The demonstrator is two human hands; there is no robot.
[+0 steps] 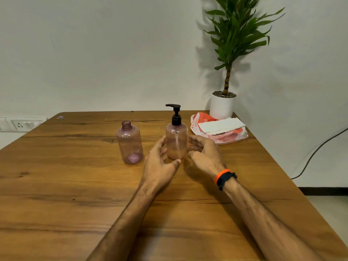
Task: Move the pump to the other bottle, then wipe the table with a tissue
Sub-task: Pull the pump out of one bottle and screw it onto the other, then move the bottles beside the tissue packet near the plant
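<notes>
A clear pink bottle stands upright on the wooden table, and a black pump is screwed on its neck. To its left stands a second pink bottle, its neck bare and uncapped. My left hand is open at the left side of the pump bottle, fingers close to or just touching it. My right hand is open on the bottle's right side, a small gap away. White tissues lie folded on an orange and white plastic bag at the back right.
A potted plant in a white pot stands at the table's back right corner, just behind the tissues. A wall socket is on the left wall. A black cable hangs down to the right of the table.
</notes>
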